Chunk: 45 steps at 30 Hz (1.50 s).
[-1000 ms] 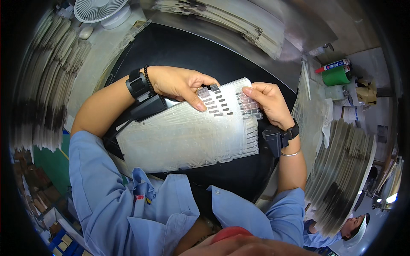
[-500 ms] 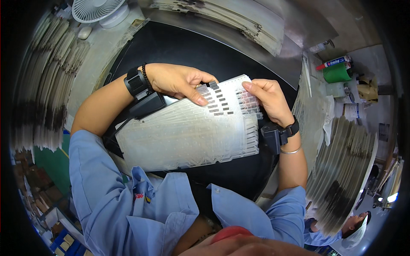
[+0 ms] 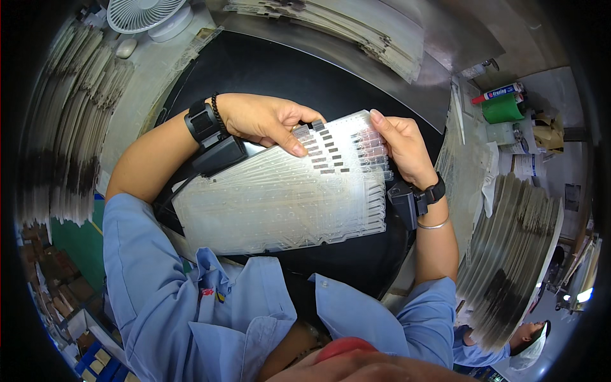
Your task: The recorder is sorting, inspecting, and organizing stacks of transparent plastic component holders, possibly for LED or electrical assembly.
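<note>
A fanned stack of translucent plastic sheets (image 3: 273,204) is tilted across the middle, over a black surface (image 3: 254,70). Rows of small dark rectangles mark the sheets' upper right part, and narrow tabs step down the right edge. My left hand (image 3: 261,120) grips the upper edge, its thumb flat on the face by the dark marks and its other fingers partly hidden behind. At the top right corner, my right hand (image 3: 405,145) pinches the edge of the sheets; the thumb shows at the corner, and the fingers behind are mostly hidden.
Tall stacks of similar sheets stand at the left (image 3: 67,127) and the lower right (image 3: 509,248). More sheets (image 3: 344,32) lie at the back. A white fan (image 3: 147,16) sits far left, a green container (image 3: 503,108) at right. Another person (image 3: 509,347) is at the lower right.
My right thumb has lifted from the sheets' face up to their top right corner, and the right hand has shifted slightly right. My left hand stays nearly still.
</note>
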Available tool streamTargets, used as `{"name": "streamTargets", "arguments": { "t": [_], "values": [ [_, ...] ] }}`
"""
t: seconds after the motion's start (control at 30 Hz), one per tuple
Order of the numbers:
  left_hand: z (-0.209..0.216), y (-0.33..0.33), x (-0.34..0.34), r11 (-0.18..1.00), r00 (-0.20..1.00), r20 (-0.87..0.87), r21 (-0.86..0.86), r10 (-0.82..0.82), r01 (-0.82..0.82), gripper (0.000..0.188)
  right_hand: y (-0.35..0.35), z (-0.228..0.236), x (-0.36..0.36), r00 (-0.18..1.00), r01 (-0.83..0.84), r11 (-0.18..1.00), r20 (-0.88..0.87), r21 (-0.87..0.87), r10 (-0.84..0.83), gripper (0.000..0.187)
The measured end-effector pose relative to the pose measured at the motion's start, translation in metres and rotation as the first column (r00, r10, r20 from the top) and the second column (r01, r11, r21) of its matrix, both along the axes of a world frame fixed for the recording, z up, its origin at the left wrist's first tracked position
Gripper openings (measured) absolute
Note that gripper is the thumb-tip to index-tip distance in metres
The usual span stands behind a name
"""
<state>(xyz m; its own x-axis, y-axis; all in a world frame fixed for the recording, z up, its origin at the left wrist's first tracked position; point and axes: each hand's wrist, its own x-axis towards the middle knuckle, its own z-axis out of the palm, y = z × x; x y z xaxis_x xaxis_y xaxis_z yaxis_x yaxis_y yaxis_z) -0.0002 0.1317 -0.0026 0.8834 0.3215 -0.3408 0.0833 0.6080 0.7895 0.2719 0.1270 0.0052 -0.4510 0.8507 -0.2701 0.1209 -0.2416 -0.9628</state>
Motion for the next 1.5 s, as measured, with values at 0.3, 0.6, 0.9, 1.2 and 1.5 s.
{"name": "streamTargets", "arguments": {
  "t": [0.3, 0.6, 0.9, 1.2, 1.5],
  "values": [
    [0.001, 0.006, 0.0, 0.998, 0.998, -0.01, 0.005, -0.067, 0.067, 0.058, 0.0, -0.003, 0.0, 1.0, -0.012, 1.0, 0.012, 0.021, 0.012, 0.039],
    [-0.003, 0.015, -0.003, 0.979, 0.98, 0.001, 0.046, -0.197, 0.197, 0.068, 0.0, 0.003, 0.004, 0.992, -0.119, 0.993, 0.03, 0.001, 0.119, 0.04],
    [0.0, 0.011, -0.001, 0.991, 0.993, -0.005, 0.067, -0.119, 0.119, 0.076, -0.001, -0.003, 0.002, 0.995, -0.088, 0.995, 0.055, 0.037, 0.086, 0.035],
    [-0.001, 0.009, 0.0, 0.991, 0.995, -0.047, 0.098, -0.09, 0.094, 0.076, -0.002, -0.002, 0.005, 0.994, -0.11, 0.993, 0.01, 0.036, 0.11, 0.026],
    [-0.003, 0.008, 0.0, 0.993, 0.995, -0.053, 0.08, -0.085, 0.089, 0.075, -0.002, 0.001, 0.003, 0.996, -0.078, 0.996, 0.027, -0.03, 0.079, 0.024]
  ]
}}
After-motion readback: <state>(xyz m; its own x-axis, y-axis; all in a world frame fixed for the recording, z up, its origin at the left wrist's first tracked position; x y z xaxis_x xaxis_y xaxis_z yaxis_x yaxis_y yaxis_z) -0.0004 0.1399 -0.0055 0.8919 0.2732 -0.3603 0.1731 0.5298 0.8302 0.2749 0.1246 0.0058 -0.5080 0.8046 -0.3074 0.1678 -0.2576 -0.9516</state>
